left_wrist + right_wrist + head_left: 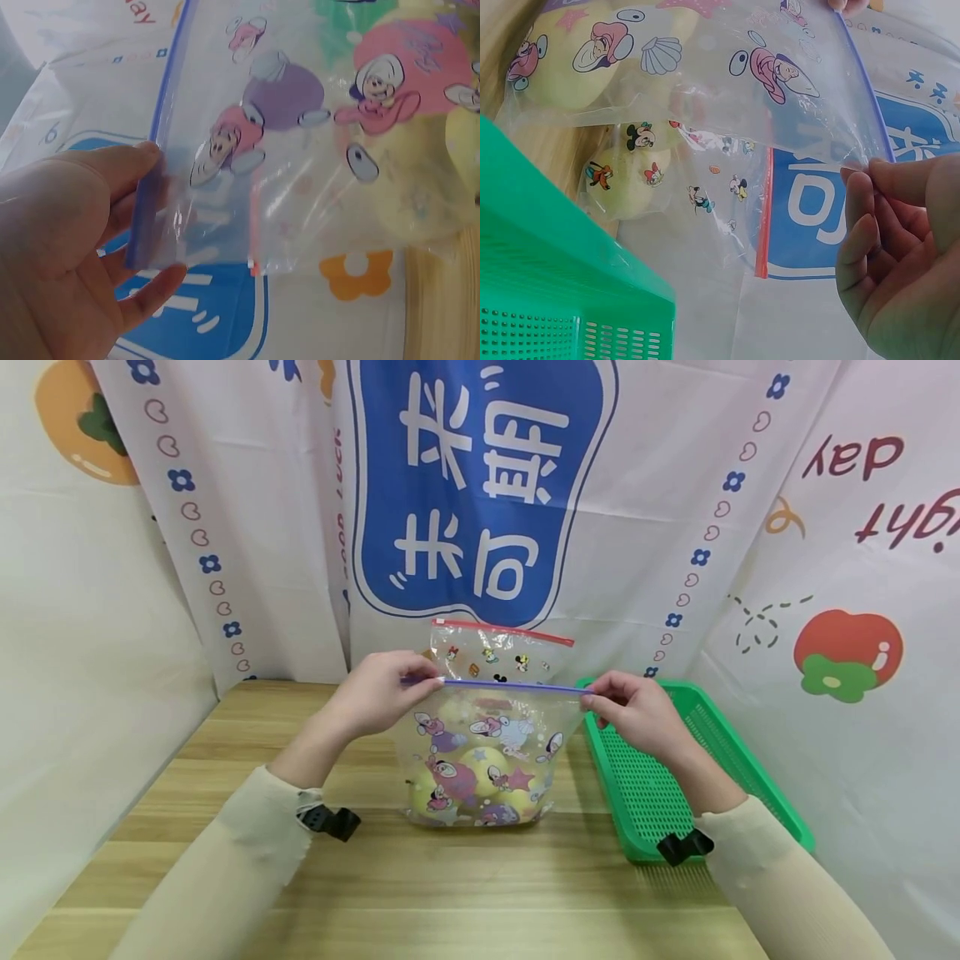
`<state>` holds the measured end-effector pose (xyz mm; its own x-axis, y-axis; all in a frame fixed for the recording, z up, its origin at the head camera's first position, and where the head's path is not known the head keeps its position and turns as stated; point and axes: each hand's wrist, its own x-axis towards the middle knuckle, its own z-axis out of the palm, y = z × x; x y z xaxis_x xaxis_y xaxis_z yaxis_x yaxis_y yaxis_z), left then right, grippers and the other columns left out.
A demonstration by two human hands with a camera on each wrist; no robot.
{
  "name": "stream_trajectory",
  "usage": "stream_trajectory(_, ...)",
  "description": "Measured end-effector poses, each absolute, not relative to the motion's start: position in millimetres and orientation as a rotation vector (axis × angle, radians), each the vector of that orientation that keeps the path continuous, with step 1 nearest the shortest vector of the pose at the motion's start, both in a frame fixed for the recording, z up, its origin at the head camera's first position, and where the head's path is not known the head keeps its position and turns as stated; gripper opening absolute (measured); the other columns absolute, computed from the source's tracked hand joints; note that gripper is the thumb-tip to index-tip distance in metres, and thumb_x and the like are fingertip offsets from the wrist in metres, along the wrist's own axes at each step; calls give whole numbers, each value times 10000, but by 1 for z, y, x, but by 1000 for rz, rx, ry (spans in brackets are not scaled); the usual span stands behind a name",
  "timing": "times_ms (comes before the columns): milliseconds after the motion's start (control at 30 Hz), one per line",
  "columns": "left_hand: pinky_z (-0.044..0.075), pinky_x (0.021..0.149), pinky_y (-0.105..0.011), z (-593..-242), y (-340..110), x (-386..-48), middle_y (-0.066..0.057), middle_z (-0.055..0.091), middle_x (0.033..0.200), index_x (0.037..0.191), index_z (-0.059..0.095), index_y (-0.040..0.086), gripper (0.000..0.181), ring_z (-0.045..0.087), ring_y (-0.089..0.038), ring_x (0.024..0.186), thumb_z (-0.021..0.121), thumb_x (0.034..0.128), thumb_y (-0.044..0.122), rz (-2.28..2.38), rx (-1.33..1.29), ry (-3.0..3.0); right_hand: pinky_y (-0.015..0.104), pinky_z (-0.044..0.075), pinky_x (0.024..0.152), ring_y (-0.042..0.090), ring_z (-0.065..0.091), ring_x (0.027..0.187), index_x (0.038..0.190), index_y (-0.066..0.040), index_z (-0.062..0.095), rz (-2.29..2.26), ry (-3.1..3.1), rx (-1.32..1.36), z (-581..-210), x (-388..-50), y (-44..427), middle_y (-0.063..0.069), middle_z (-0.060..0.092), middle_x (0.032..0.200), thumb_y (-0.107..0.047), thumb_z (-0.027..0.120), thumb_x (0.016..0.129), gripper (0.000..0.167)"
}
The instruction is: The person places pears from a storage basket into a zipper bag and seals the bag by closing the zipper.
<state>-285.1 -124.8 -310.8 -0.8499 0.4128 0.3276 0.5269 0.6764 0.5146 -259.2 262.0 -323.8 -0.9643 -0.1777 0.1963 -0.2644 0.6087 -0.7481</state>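
Note:
A clear zip bag [480,702] printed with pink and purple cartoon figures stands upright on the table, with several pale yellow round fruits [483,770] inside. My left hand [386,693] pinches the left end of its blue-purple zip strip [517,686] between thumb and fingers. At the other end, my right hand [637,714] pinches the top corner, seen close up in the right wrist view. The strip is stretched nearly straight between both hands. Whether the strip is fully sealed I cannot tell.
Just behind stands a second zip bag [468,643] with a red strip and small cartoon prints, also holding yellow fruit [622,187]. A green perforated basket [645,777] sits on the right of the wooden table [360,893]. Printed cloth [660,435] hangs at the back and sides.

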Motion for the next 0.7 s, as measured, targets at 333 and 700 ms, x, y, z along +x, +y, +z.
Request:
stream_trajectory(333, 604, 1033, -539, -316, -163, -284, -59, 789, 1080, 1149, 808, 104, 153, 714, -240, 1025, 713, 1091, 208, -981, -732, -2704, 305, 543, 621, 239, 679, 786, 1083, -89, 754, 1299, -2722, 380, -324, -260, 262, 67, 755, 953, -244, 718, 1088, 159)
stream_trajectory(700, 619, 948, -412, -316, -176, -279, -61, 780, 1093, 1214, 785, 111, 235, 712, -227, 1013, 723, 1088, 300, -1102, -687, -2724, 286, 530, 589, 211, 667, 775, 1109, -77, 737, 1348, -2725, 400, -323, -260, 261, 53, 732, 932, -270, 712, 1093, 195)
